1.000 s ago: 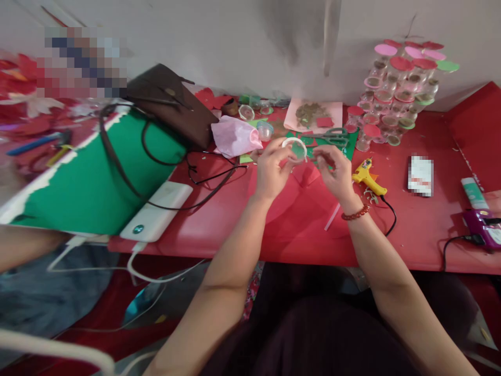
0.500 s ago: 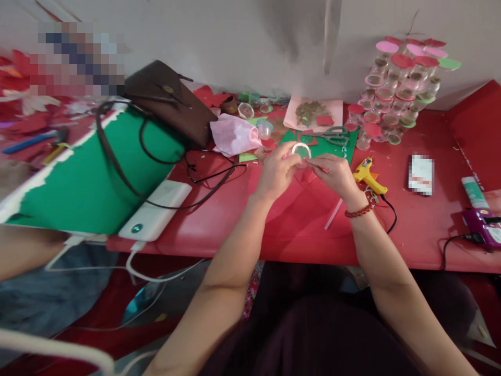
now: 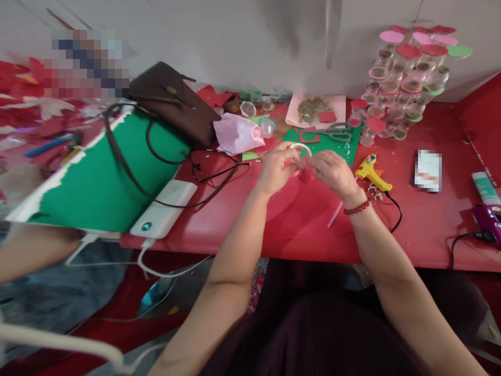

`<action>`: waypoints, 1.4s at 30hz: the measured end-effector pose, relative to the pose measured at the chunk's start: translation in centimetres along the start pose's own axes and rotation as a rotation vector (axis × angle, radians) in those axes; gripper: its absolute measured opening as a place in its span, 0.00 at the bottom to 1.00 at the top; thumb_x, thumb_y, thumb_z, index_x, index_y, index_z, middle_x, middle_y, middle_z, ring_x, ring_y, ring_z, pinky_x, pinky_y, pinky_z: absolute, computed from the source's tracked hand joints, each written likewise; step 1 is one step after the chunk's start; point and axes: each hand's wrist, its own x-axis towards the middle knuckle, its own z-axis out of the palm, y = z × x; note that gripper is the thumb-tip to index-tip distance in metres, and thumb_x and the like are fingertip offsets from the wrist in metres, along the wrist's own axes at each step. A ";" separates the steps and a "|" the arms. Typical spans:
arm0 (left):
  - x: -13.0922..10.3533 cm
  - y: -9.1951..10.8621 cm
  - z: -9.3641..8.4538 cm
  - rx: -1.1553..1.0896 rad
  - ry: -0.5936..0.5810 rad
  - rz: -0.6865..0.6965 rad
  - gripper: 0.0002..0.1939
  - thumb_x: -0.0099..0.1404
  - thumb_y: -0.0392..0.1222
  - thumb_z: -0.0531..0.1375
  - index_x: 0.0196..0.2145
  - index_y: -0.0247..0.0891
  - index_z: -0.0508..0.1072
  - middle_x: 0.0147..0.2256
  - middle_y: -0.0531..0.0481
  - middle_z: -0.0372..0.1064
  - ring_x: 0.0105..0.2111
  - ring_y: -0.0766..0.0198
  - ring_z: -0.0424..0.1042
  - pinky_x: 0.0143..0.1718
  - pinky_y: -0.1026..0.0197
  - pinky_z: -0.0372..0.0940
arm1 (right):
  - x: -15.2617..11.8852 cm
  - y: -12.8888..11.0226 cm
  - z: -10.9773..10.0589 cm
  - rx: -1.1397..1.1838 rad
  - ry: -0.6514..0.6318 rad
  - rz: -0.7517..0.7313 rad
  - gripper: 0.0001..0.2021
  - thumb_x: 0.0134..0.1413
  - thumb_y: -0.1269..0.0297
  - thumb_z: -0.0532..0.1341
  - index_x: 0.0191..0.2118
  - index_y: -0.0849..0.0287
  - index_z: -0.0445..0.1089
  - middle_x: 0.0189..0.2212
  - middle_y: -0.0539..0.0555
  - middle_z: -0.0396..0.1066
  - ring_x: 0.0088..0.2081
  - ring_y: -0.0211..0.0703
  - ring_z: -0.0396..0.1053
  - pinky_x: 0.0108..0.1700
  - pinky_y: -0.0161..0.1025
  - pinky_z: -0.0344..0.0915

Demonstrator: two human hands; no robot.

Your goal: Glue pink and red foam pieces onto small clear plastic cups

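Observation:
Over the red table, my left hand (image 3: 277, 168) grips a small clear cup with a white ring-shaped rim (image 3: 300, 147). My right hand (image 3: 331, 169) meets it at the cup's right side, its fingers pressed together; whatever they pinch is too small to make out. A green sheet (image 3: 353, 148) lies just beyond the hands, with grey-handled scissors (image 3: 340, 132) and a red paper piece with a cut-out (image 3: 309, 137) on it. To the right of my right hand rests a yellow glue gun (image 3: 373, 174). A pale stick (image 3: 335, 213) lies below that hand.
Clear cups with coloured discs are stacked (image 3: 405, 86) at the back right. Further right are a phone (image 3: 428, 170) and a glue stick (image 3: 486, 188). On the left are a brown bag (image 3: 176, 102), glasses (image 3: 213, 175), a white power bank (image 3: 164, 210) and another person's arm (image 3: 43, 248).
The view has shifted slightly, so the table items sit further right. My right hand has turned, its fingers now more curled beside the white rim.

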 end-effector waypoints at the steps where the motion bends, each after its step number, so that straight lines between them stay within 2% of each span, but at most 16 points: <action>1: 0.0 0.0 -0.2 -0.012 -0.017 0.007 0.11 0.71 0.45 0.64 0.30 0.41 0.77 0.50 0.45 0.79 0.49 0.55 0.79 0.55 0.48 0.73 | 0.1 -0.1 0.1 0.007 0.020 -0.008 0.11 0.72 0.69 0.55 0.47 0.54 0.76 0.44 0.58 0.78 0.45 0.49 0.74 0.52 0.50 0.72; 4: 0.0 0.0 -0.7 -0.071 -0.060 0.015 0.12 0.71 0.46 0.65 0.30 0.41 0.76 0.48 0.46 0.78 0.50 0.56 0.79 0.57 0.50 0.72 | 0.2 -0.5 0.3 0.052 0.075 0.003 0.10 0.72 0.68 0.56 0.46 0.53 0.75 0.43 0.57 0.78 0.46 0.49 0.74 0.52 0.50 0.72; 7: -0.1 0.0 -1.0 -0.114 -0.070 0.025 0.12 0.71 0.47 0.66 0.30 0.41 0.76 0.51 0.46 0.78 0.50 0.58 0.80 0.57 0.51 0.73 | 0.3 -0.9 0.1 0.132 0.123 0.070 0.10 0.72 0.68 0.55 0.46 0.53 0.74 0.43 0.56 0.78 0.46 0.46 0.75 0.50 0.46 0.72; 13: 0.0 -0.2 -1.1 -0.103 -0.049 0.039 0.11 0.71 0.45 0.67 0.31 0.41 0.75 0.52 0.46 0.78 0.49 0.58 0.80 0.57 0.49 0.73 | 0.5 -1.8 0.0 0.287 0.212 0.160 0.10 0.71 0.68 0.55 0.45 0.54 0.74 0.39 0.52 0.78 0.40 0.41 0.74 0.45 0.40 0.72; 16: -0.1 0.1 -1.2 -0.135 -0.056 0.052 0.11 0.70 0.44 0.67 0.31 0.40 0.74 0.52 0.46 0.78 0.49 0.58 0.79 0.57 0.50 0.73 | 0.6 -1.5 0.1 0.299 0.254 0.200 0.09 0.71 0.65 0.56 0.43 0.54 0.75 0.37 0.52 0.77 0.38 0.41 0.73 0.43 0.40 0.71; 20: -0.4 0.6 -1.3 -0.136 -0.119 0.056 0.10 0.69 0.42 0.67 0.30 0.40 0.75 0.49 0.47 0.79 0.50 0.57 0.79 0.56 0.50 0.72 | 0.5 -0.2 -0.4 0.334 0.405 0.382 0.11 0.73 0.60 0.55 0.43 0.55 0.73 0.35 0.52 0.75 0.35 0.40 0.73 0.40 0.40 0.70; 22: -0.3 0.7 -1.1 -0.114 -0.097 0.061 0.08 0.69 0.41 0.67 0.31 0.40 0.75 0.49 0.46 0.79 0.51 0.56 0.78 0.57 0.49 0.72 | 0.4 0.1 -0.9 0.380 0.437 0.434 0.12 0.74 0.57 0.54 0.44 0.55 0.73 0.34 0.51 0.74 0.32 0.38 0.71 0.37 0.38 0.69; 26: -0.1 0.3 -0.8 -0.048 0.006 0.054 0.07 0.72 0.43 0.64 0.36 0.41 0.76 0.51 0.45 0.77 0.53 0.55 0.78 0.58 0.49 0.70 | 0.5 -0.2 -1.2 0.406 0.347 0.434 0.13 0.75 0.56 0.53 0.43 0.55 0.71 0.30 0.49 0.71 0.29 0.36 0.69 0.36 0.37 0.67; 29: 0.0 -0.4 -0.6 0.050 0.077 0.029 0.08 0.74 0.46 0.63 0.37 0.42 0.77 0.55 0.45 0.75 0.55 0.53 0.76 0.58 0.48 0.70 | 0.6 -0.6 -1.1 0.355 0.260 0.427 0.12 0.73 0.60 0.53 0.39 0.55 0.70 0.30 0.50 0.72 0.32 0.38 0.70 0.40 0.38 0.67; 33: 0.0 -1.1 -0.3 0.146 0.121 0.041 0.07 0.75 0.45 0.61 0.39 0.44 0.78 0.54 0.46 0.76 0.55 0.53 0.75 0.60 0.47 0.68 | 0.7 -0.8 -1.0 0.288 0.217 0.427 0.08 0.61 0.72 0.57 0.35 0.55 0.72 0.35 0.53 0.76 0.36 0.41 0.72 0.41 0.39 0.67; 37: 0.0 -1.0 -0.1 0.161 0.142 0.063 0.05 0.75 0.43 0.62 0.41 0.44 0.78 0.54 0.46 0.77 0.56 0.53 0.76 0.62 0.47 0.67 | 0.6 -1.3 -1.4 0.238 0.225 0.453 0.11 0.52 0.77 0.55 0.25 0.56 0.70 0.26 0.51 0.73 0.30 0.40 0.69 0.36 0.38 0.63; 39: -0.1 -0.8 0.0 0.158 0.143 0.070 0.04 0.75 0.40 0.61 0.42 0.44 0.78 0.55 0.46 0.78 0.58 0.52 0.75 0.63 0.46 0.66 | 0.6 -1.7 -1.5 0.218 0.209 0.504 0.11 0.53 0.74 0.56 0.24 0.56 0.70 0.23 0.49 0.70 0.27 0.38 0.65 0.32 0.37 0.59; 42: -0.1 -0.8 0.2 0.107 0.135 0.076 0.06 0.74 0.38 0.61 0.47 0.44 0.76 0.54 0.44 0.79 0.59 0.52 0.76 0.63 0.44 0.67 | 0.6 -2.3 -1.6 0.231 0.187 0.558 0.11 0.60 0.70 0.57 0.33 0.57 0.77 0.22 0.48 0.70 0.23 0.36 0.62 0.30 0.36 0.55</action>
